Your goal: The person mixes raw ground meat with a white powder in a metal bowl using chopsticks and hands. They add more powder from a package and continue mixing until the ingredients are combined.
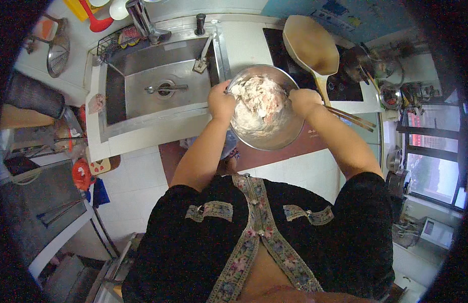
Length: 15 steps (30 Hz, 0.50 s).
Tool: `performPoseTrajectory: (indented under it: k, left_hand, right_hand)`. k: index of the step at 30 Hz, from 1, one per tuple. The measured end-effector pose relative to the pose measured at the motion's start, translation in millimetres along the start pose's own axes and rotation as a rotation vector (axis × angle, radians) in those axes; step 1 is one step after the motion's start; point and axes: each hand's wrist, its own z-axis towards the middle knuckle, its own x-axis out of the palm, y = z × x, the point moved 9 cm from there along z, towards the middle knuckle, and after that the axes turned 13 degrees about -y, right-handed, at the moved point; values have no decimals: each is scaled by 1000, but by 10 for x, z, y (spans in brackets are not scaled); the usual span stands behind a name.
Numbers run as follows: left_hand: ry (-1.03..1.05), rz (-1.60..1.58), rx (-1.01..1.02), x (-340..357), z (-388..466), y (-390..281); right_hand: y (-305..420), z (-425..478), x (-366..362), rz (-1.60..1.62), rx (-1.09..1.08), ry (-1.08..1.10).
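Note:
A round stainless steel bowl (290, 130) is held between both hands at the counter's front edge. Inside it lies a pale, lumpy, floury mixture (262, 100) with pinkish patches. My left hand (221, 102) grips the bowl's left rim. My right hand (305, 102) is at the right rim, its fingers curled. A pair of brown chopsticks (353, 119) sticks out to the right from under my right hand or wrist; whether the fingers hold them cannot be told.
A steel sink (143, 81) with a faucet (145, 22) is at the left. A pale octagonal pan (311, 45) rests on the black cooktop (273, 45) behind the bowl. Pots and jars (391, 94) stand at the right. A red mat (256, 155) lies on the floor.

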Motion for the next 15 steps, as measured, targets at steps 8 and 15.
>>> performPoseTrajectory:
  k: [8, 15]
  left_hand:
    - [21, -1, -26, 16, -78, -16]
    - [1, -5, -30, 15, -100, -58]
  right_hand:
    - [244, -392, 324, -14, -291, 301]
    - [612, -395, 817, 425, -322, 112]
